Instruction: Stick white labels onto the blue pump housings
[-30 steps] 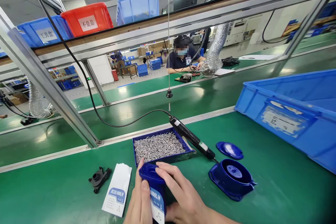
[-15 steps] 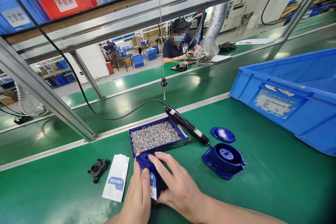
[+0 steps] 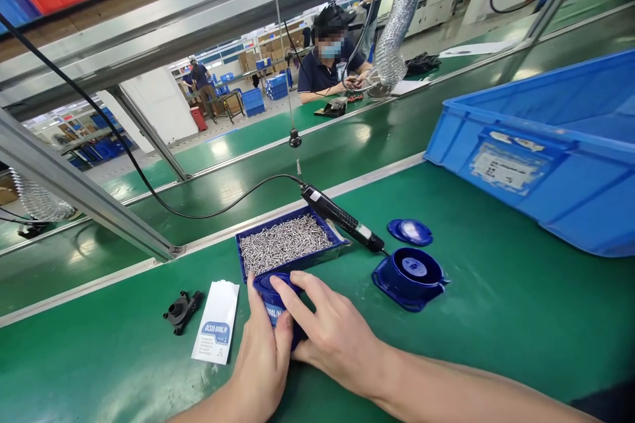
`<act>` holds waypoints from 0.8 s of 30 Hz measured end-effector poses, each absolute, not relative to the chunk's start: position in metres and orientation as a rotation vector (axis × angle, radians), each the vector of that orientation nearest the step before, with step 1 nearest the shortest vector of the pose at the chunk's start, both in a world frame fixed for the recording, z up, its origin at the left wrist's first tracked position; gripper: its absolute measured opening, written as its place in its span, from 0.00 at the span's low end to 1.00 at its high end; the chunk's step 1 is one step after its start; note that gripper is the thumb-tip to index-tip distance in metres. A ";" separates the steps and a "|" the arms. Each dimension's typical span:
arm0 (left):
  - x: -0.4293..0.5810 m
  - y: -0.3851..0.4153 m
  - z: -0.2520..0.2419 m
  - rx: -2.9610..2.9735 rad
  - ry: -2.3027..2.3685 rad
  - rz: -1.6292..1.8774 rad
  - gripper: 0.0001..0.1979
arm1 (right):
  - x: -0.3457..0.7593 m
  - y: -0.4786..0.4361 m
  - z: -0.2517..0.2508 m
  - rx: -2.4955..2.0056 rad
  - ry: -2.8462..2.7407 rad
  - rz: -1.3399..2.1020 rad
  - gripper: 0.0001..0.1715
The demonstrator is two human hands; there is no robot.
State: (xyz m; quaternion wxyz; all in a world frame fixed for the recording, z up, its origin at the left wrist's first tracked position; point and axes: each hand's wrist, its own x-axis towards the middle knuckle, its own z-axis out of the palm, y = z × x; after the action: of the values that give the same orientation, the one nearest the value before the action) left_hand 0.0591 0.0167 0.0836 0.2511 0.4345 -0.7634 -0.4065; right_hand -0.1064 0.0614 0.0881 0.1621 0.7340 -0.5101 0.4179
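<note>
Between both hands is a dark blue pump housing [image 3: 274,307] with a blue and white label on its side, partly covered by fingers. My left hand [image 3: 260,357] grips its left side, the thumb lying over the label. My right hand [image 3: 335,330] wraps the right side, with fingertips on the top. Just beyond is a blue tray of screws [image 3: 285,241]. Left of the hands lie a white label sheet [image 3: 217,320] and a black plastic part [image 3: 182,312]. To the right stand a round blue housing [image 3: 411,277] and a blue cap [image 3: 409,232].
A black electric screwdriver [image 3: 342,218] hangs from a cord, its tip by the round housing. A large blue bin [image 3: 536,158] stands at the right. A metal frame post [image 3: 84,185] rises at left. Across the bench, another person [image 3: 330,59] works.
My left thumb has shifted across the label, covering more of it. Both hands still hold the housing. The whole view has shifted slightly, with bench items appearing higher and further left.
</note>
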 end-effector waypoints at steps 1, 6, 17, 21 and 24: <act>0.059 0.017 0.084 1.164 -2.093 -1.115 0.45 | -0.109 0.062 0.088 2.111 -1.460 1.210 0.45; 0.061 0.018 0.079 1.036 -2.110 -1.138 0.56 | -0.124 0.062 0.085 2.212 -1.484 1.302 0.48; 0.062 0.001 0.081 0.639 -0.995 -2.017 0.45 | -0.138 0.043 0.072 2.623 -1.175 2.094 0.62; 0.060 0.000 0.079 0.492 -0.975 -2.020 0.36 | -0.138 0.043 0.073 2.603 -1.095 2.139 0.56; 0.058 -0.004 0.072 0.447 -1.016 -1.990 0.27 | -0.139 0.045 0.074 2.625 -1.128 2.085 0.57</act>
State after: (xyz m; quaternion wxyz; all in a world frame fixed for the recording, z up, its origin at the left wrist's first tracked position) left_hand 0.0575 -0.0038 0.0720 0.4182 0.1783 -0.4049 -0.7934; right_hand -0.1386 0.0446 0.0737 -0.1964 0.7278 -0.3126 0.5780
